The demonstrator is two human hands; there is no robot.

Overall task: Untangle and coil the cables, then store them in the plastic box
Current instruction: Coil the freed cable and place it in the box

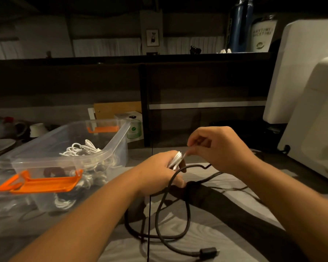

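Note:
My left hand (159, 173) grips a small white cable coil (176, 159) above the table's middle. My right hand (219, 148) pinches the loose end of that white cable just right of the coil. A black cable (166, 220) lies in loose loops on the table under both hands, its plug (208, 252) near the front edge. The clear plastic box (114, 146) with orange latches (40, 183) stands at the left, open, holding white coiled cables (80, 148) and some dark ones.
A white appliance (311, 91) stands at the right. Plates and cups (0, 144) sit at the far left. A small white carton (133, 125) is behind the box, against a dark partition (197, 87). The box's clear lid (8, 205) lies front left.

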